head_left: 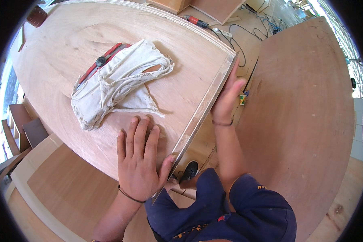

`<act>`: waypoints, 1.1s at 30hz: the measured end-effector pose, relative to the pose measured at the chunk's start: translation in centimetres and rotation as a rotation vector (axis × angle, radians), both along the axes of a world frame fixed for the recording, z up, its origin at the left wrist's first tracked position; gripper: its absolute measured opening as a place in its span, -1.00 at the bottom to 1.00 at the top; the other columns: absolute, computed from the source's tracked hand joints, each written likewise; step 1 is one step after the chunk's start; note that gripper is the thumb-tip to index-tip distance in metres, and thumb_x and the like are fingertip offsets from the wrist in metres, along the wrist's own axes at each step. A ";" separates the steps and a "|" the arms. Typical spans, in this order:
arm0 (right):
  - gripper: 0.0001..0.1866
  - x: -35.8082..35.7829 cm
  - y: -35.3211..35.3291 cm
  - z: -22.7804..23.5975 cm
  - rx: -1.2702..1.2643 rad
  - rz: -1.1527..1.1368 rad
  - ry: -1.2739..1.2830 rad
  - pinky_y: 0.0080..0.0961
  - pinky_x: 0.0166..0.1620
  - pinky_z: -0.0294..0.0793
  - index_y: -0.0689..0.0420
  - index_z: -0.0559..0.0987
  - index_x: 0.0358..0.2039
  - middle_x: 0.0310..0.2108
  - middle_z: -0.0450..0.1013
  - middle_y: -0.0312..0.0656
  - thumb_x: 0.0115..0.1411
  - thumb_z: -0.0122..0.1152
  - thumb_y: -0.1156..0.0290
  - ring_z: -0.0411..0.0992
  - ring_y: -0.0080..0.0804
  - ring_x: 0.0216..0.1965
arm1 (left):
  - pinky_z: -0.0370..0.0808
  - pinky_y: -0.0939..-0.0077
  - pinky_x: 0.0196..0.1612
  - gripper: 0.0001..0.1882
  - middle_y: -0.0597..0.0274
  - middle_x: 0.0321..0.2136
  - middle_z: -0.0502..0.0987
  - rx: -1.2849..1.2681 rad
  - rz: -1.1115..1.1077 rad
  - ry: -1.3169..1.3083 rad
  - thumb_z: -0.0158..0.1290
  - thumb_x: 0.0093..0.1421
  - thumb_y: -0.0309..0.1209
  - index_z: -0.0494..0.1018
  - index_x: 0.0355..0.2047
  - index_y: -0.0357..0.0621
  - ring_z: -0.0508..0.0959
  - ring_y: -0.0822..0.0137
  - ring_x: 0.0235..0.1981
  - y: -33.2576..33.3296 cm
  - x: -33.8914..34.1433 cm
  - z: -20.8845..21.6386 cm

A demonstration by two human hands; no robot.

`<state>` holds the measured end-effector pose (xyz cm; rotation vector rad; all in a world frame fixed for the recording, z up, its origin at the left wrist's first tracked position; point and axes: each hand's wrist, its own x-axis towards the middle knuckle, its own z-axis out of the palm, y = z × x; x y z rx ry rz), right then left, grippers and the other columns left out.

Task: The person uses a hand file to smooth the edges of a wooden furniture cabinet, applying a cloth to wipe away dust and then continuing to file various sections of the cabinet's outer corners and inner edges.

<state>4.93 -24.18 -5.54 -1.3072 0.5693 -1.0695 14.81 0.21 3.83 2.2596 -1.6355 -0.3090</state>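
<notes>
While panel (197,72) lies under spread left fingers (141,135), right fingers (232,78) at edge (205,108), state unclear

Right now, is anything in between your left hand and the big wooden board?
Nothing visible: the left hand rests right on the wooden board. The white cloth lies on the board too, but farther ahead, not in between.

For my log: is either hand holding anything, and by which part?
The left hand rests flat on the panel, thumb at its edge, gripping nothing. The right hand is at the panel's right edge; whether it grips cannot be told.
</notes>
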 end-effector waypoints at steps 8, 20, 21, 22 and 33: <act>-0.10 0.7 1.7 -1.0 -0.240 -0.024 0.035 -0.32 0.41 -0.42 0.23 -0.29 0.40 0.46 -0.39 -0.04 0.36 -0.47 -0.24 -0.43 -0.20 0.46 | -0.09 -0.09 0.34 -0.34 -0.16 0.29 0.16 0.026 -0.022 -0.062 0.02 0.20 -0.18 0.20 0.21 -0.32 0.09 -0.15 0.34 0.0 -0.1 0.1; -0.05 -1.4 7.9 -8.3 -0.584 -0.101 0.160 -0.07 0.40 -0.46 0.25 -0.24 0.40 0.44 -0.44 0.13 0.31 -0.12 -0.15 -0.51 0.09 0.44 | -0.05 0.09 0.37 -0.41 -0.06 0.30 0.17 -0.082 -0.072 -0.142 -0.02 0.27 -0.29 0.19 0.25 -0.27 0.08 -0.04 0.36 0.6 -0.8 -1.8; -0.06 -2.3 9.5 -9.5 -0.643 -0.056 0.171 -0.07 0.40 -0.44 0.23 -0.21 0.41 0.44 -0.43 0.11 0.31 -0.10 -0.14 -0.50 0.08 0.45 | -0.04 0.10 0.37 -0.43 -0.06 0.30 0.18 -0.109 -0.079 -0.118 -0.02 0.26 -0.31 0.20 0.25 -0.27 0.08 -0.03 0.36 0.4 -0.7 -1.9; -0.07 -3.3 11.7 -11.6 -0.693 -0.006 0.186 -0.06 0.40 -0.42 0.22 -0.18 0.41 0.44 -0.41 0.09 0.30 -0.08 -0.12 -0.48 0.06 0.45 | -0.02 0.17 0.37 -0.46 -0.05 0.29 0.19 -0.112 -0.092 -0.160 -0.02 0.26 -0.39 0.22 0.23 -0.25 0.10 -0.01 0.35 0.3 -0.6 -2.0; -0.43 -27.0 2.6 -44.1 0.308 -0.224 0.881 -0.24 0.08 0.36 0.31 0.45 0.08 -0.08 0.52 0.07 0.32 -0.03 0.03 0.46 -0.14 0.02 | 0.40 0.55 0.04 -0.58 0.19 -0.12 0.57 -0.427 0.015 0.234 0.01 0.33 -0.23 0.40 0.05 -0.32 0.52 0.44 -0.07 2.6 1.4 -2.7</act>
